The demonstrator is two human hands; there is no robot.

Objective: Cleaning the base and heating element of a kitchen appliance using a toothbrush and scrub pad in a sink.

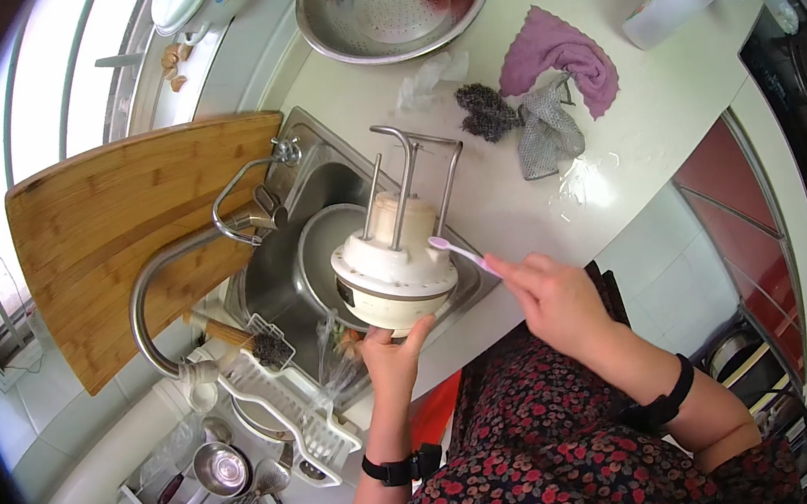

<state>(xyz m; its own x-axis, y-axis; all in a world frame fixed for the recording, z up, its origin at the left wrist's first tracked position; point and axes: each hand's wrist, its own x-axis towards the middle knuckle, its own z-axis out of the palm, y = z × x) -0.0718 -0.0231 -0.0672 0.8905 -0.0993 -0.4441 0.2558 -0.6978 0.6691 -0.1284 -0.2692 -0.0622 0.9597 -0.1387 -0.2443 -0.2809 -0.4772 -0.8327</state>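
My left hand (395, 359) grips, from below, a white kitchen appliance head (395, 272), apparently a soymilk maker's top turned upside down. A bent metal tube loop and a thin metal rod stand up from it around a cream-coloured central column. Above the sink (270, 276), the unit is tilted slightly. A pink and white toothbrush (460, 251) is pinched in my right hand (556, 297). Its head lies against or just in front of the unit's upper right side, near the foot of the tube; contact cannot be made out. The bristles are hidden.
A metal basin (310, 263) sits in the sink beneath the curved faucet (145, 299). On the counter are a steel scouring pad (486, 113), a grey mesh cloth (549, 136), a purple cloth (537, 47), a colander (323, 27) and a spray bottle (676, 7). A wooden board (136, 232) leans behind.
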